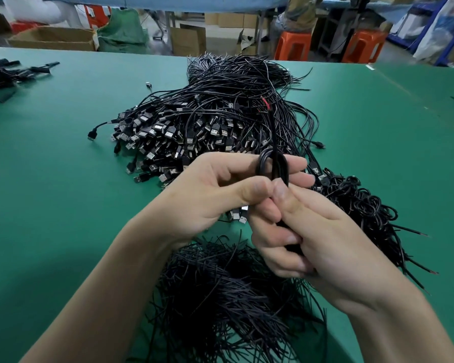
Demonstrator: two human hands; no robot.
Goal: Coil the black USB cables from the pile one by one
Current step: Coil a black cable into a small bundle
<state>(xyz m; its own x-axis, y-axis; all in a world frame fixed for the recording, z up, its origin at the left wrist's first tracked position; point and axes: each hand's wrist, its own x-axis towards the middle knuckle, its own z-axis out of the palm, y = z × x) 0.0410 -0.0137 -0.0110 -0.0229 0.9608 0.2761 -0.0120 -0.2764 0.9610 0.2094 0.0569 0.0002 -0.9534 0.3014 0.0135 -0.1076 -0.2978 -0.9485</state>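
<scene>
A big pile of black USB cables (207, 121) lies on the green table (63, 158), plugs toward me. Both hands meet over the table's middle, in front of that pile. My left hand (215, 189) pinches a small black cable coil (273, 166) wound around its fingers. My right hand (307, 231) grips the same cable just below the loop, thumb against the left thumb. The cable's loose end rises from the coil, ending in a red stripped wire tip (266, 102). A silver USB plug (243, 212) shows under the left hand.
A heap of coiled cables (364, 208) sits to the right of my hands. A bundle of thin black ties (228, 289) lies near the front edge between my forearms. More black cables (8, 72) rest at the far left. Orange stools (294, 45) and cardboard boxes (53, 38) stand beyond the table.
</scene>
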